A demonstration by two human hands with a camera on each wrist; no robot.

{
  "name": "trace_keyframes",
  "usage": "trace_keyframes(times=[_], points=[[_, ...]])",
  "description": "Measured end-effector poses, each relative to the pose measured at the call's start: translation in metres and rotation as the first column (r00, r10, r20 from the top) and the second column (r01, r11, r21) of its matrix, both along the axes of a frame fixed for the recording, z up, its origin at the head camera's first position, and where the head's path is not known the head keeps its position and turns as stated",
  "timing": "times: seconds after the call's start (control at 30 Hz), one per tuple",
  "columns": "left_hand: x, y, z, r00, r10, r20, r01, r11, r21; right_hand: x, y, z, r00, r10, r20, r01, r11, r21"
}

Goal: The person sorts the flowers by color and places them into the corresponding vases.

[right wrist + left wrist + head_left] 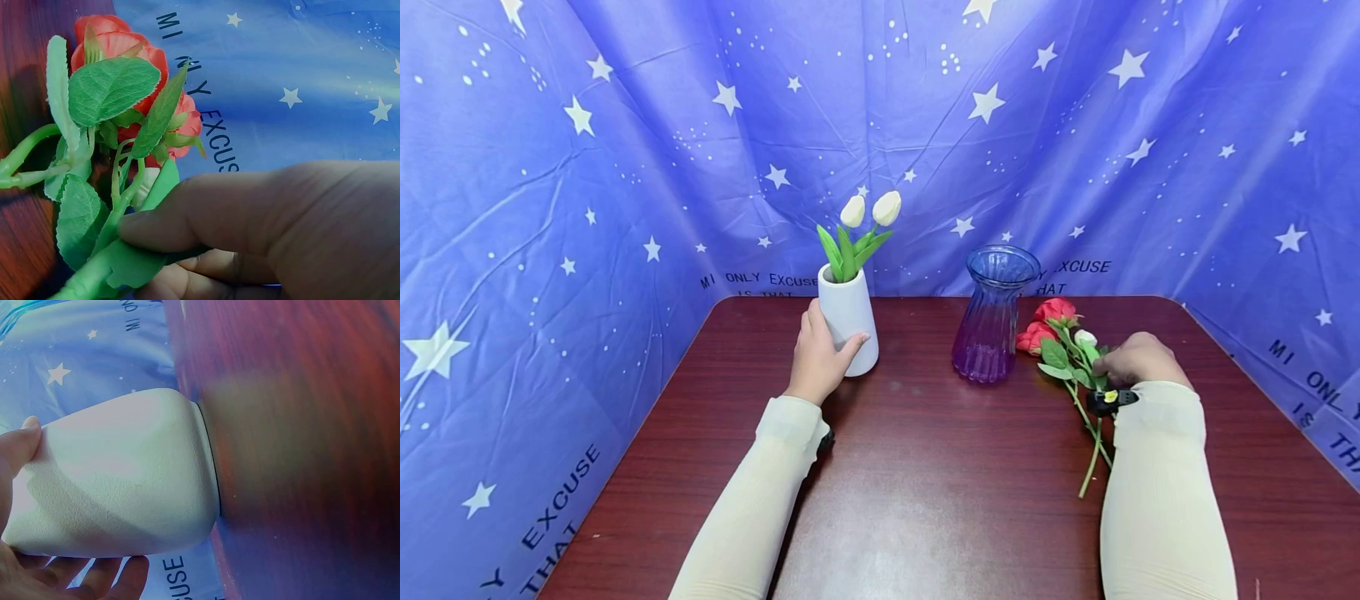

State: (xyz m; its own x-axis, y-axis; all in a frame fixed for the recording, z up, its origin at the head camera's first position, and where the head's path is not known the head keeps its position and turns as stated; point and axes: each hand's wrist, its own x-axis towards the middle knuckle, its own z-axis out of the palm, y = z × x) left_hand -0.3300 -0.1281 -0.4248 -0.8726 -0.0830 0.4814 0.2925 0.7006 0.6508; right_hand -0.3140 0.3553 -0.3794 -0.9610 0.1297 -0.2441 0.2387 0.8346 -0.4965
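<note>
A white vase [850,327] holding two white tulips [887,208] stands upright at the middle left of the table. My left hand [823,354] grips its side; in the left wrist view the thumb lies on one side of the vase [125,475] and the fingers on the other. At the right, my right hand [1142,360] pinches a green stem among the flowers, beside a white bud [1085,338]. Two red roses [1057,311] lie on the table with their stems toward the front. The right wrist view shows the thumb and fingers [150,230] around the stem, near the roses [119,50].
A clear blue and purple glass vase [987,333] stands between the white vase and the roses. Behind the dark red table [910,467] hangs a blue curtain [865,100] with white stars, which also covers both sides.
</note>
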Motion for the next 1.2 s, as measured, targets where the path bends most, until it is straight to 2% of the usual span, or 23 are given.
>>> trace_keyframes(times=[0.4,0.73,0.9,1.2], points=[[0.002,0.001,0.002,1.0,-0.007,0.001,0.007,1.0,0.007,0.002,0.002,0.002,1.0,-0.007,0.001,0.007,0.998,-0.065],[0.002,0.001,0.003,1.0,-0.003,0.02,0.003,1.0,0.002,0.002,0.004,0.011,1.0,0.0,-0.022,0.0,1.0,-0.005],[0.002,0.001,0.003,1.0,-0.003,0.019,0.003,1.0,0.004,-0.002,0.004,0.009,0.999,0.022,-0.038,-0.022,1.0,0.001],[0.001,0.0,0.001,1.0,-0.003,0.026,0.002,1.0,0.007,-0.005,-0.001,0.006,0.998,0.054,-0.019,-0.054,0.999,-0.009]])
